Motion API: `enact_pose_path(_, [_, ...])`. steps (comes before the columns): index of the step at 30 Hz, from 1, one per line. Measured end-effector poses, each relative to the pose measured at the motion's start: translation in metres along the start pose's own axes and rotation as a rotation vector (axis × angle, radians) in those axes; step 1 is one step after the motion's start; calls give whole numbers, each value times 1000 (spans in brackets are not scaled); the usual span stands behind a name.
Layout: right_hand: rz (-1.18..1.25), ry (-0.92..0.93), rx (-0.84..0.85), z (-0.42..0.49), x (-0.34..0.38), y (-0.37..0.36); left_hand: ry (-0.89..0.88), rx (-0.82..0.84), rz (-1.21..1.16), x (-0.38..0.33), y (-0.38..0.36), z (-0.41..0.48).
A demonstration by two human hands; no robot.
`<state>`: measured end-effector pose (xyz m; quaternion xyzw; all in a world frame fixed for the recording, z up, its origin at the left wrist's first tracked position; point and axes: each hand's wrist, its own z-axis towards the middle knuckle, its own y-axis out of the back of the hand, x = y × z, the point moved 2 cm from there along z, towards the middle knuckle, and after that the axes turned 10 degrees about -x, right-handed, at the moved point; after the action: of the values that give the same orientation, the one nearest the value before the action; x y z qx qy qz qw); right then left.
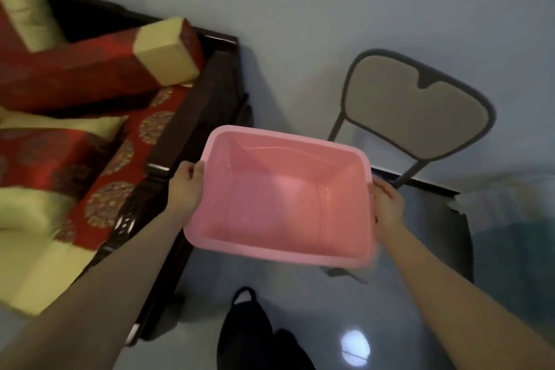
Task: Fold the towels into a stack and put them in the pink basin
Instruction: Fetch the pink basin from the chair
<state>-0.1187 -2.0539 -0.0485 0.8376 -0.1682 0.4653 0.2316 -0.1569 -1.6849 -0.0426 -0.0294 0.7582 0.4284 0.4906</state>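
The pink basin [282, 195] is a rectangular plastic tub, held in the air in front of me above the floor. Nothing lies inside it. My left hand [186, 186] grips its left rim, fingers curled over the edge. My right hand [387, 207] grips the right rim the same way. At the right edge, pale blurred cloth [510, 219] that may be towels lies on a dark table.
A dark wooden sofa [192, 117] with red and cream cushions [99, 75] fills the left. A grey folding chair [420, 111] stands against the wall behind the basin. A dark table [462, 249] sits at the right. My feet in dark trousers [255, 333] stand on the glossy floor.
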Motion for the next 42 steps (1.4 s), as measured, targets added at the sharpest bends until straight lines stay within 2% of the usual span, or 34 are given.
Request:
enact_pose_path(6, [-192,119,316,-95,5,-106,165,-285,-51,83,161,-27])
enact_pose_path(12, [-299,322,563,-241,20,-209,254,-495,-169,170,314,-51])
enact_pose_path(18, [-319,363,675,-378,13,-287,325,-606,-257,242,431,-64])
enact_pose_path(24, [-366,314,844,-517,-30,-365,424,-765,-247,329,549,-89])
enact_pose_path(29, [-410,361,943,-619,-67,-436,504,-862,-244,404,629,-95])
enact_pose_path(42, [-510,320,1144,-852,-155,-677,635,-1037,-158,556,835,-13])
